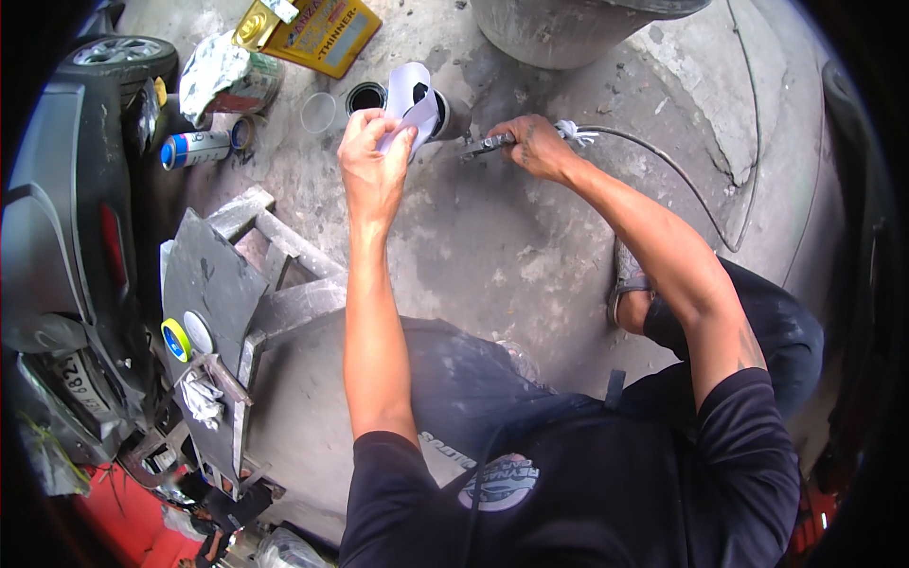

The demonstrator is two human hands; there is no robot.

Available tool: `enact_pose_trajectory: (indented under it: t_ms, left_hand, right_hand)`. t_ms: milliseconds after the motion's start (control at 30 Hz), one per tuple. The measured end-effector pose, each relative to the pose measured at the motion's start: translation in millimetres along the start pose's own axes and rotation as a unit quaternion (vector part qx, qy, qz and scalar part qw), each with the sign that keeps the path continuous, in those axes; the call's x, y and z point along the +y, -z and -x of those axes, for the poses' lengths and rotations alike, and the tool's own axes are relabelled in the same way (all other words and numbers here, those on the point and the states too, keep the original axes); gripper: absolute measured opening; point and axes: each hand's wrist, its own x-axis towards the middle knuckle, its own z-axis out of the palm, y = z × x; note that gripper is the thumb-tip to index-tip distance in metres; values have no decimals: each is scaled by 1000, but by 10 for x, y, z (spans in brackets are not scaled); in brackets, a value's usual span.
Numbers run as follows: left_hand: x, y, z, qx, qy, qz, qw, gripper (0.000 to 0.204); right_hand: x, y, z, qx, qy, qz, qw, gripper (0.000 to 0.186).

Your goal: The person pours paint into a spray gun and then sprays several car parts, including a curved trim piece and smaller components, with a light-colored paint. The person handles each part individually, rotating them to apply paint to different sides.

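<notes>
On the grey concrete floor (464, 246), a round open metal tin (349, 100) holds something dark. The left hand (372, 156) pinches a curled white paper sheet (401, 88), partly hiding a dark grey cylindrical cup (458, 119), contents unclear. The right hand (540, 147) is closed around a dark metal hose-fed gun (492, 143). A large grey bucket (554, 43) is cut off above.

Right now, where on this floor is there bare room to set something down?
The main bare patch of floor lies between the left forearm and right forearm. Another, rougher, lies between the grey bucket and looped hose. Around the left hand it is crowded: paper, open can, clear disc, spray can.
</notes>
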Motion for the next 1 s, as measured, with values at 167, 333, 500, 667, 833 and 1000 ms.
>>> enact_pose_trajectory:
  t_ms: [167, 333, 500, 667, 833, 1000]
  left_hand:
    - [-40, -31, -276, 10, -7, -14, 1000, 14]
    - [-187, 54, -403, 49, -28, -22, 998, 15]
    - [-606, 309, -481, 102, -4, -66, 993, 16]
    - [-869, 173, -475, 60, 1, -148, 987, 23]
    - [-690, 127, -412, 53, 11, -117, 992, 44]
    - [-861, 159, -329, 62, -16, -135, 989, 59]
  right_hand:
    - [-4, 117, -208, 32, 10, 23, 999, 37]
    - [-70, 185, -360, 25, 16, 60, 998, 38]
    - [15, 141, -357, 46, 15, 86, 995, 39]
    - [86, 188, -203, 46, -1, 54, 997, 36]
    - [85, 221, -86, 22, -26, 42, 999, 32]
    - [39, 190, 85, 45, -6, 6, 999, 34]
